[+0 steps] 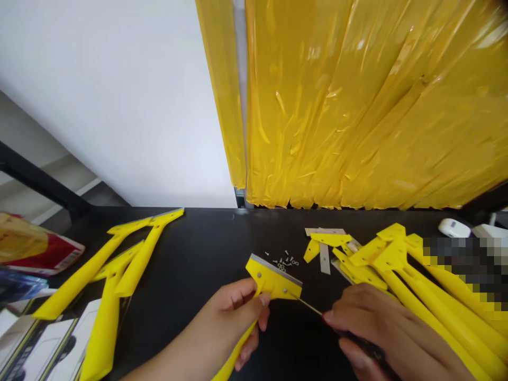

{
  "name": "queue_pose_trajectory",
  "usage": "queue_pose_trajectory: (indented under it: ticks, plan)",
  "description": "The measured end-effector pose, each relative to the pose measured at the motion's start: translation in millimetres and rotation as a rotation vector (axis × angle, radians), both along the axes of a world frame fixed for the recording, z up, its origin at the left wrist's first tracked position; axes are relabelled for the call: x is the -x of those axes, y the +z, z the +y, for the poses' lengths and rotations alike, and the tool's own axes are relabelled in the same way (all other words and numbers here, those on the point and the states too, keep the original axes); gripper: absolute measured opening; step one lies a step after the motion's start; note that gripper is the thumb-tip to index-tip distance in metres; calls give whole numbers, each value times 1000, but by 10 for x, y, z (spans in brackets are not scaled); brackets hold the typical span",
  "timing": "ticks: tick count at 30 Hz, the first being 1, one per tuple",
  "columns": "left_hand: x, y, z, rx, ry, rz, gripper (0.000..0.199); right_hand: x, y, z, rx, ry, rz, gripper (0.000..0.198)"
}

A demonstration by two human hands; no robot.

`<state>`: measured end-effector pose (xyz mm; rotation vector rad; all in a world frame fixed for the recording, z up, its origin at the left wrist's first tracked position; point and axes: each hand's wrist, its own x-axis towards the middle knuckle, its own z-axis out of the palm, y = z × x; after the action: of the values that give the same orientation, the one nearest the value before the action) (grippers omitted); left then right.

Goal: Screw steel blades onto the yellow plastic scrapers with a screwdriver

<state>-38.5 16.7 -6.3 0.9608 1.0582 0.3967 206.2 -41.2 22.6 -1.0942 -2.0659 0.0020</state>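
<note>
no readable text, labels or numbers anywhere

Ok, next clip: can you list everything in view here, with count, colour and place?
held scraper: one, yellow with a metal blade, centre front, in the left hand
screwdriver: one, thin metal shaft, tip at a screw on the held scraper
screws: a small scatter, silver, just behind the held scraper
finished scrapers: about three, yellow, left on the table
scraper parts: a heap, yellow handles, plates and loose blades, right
table: one, black
plastic sheeting: yellow, hanging behind
packaging: red and yellow, far left
white objects: two, far right
left hand: grips the scraper's neck
right hand: holds the screwdriver
</note>
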Motion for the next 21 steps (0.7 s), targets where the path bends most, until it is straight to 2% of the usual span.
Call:
queue_pose_trajectory:
  ticks: [6, 13, 17, 21]
  plan:
    - [-9, 27, 2, -17, 22, -13, 36, 23, -19, -4, 1, 42, -1, 28]
    - [4, -32, 12, -28, -33, -8, 37, 37, 43, -2, -36, 23, -64, 26]
    - [17, -76, 11, -60, -55, -20, 37, 59, 110, 23, 72, -83, -128, 26]
    - [7, -55, 23, -8, -15, -80, 36, 148, 260, 125, 120, -140, -229, 18]
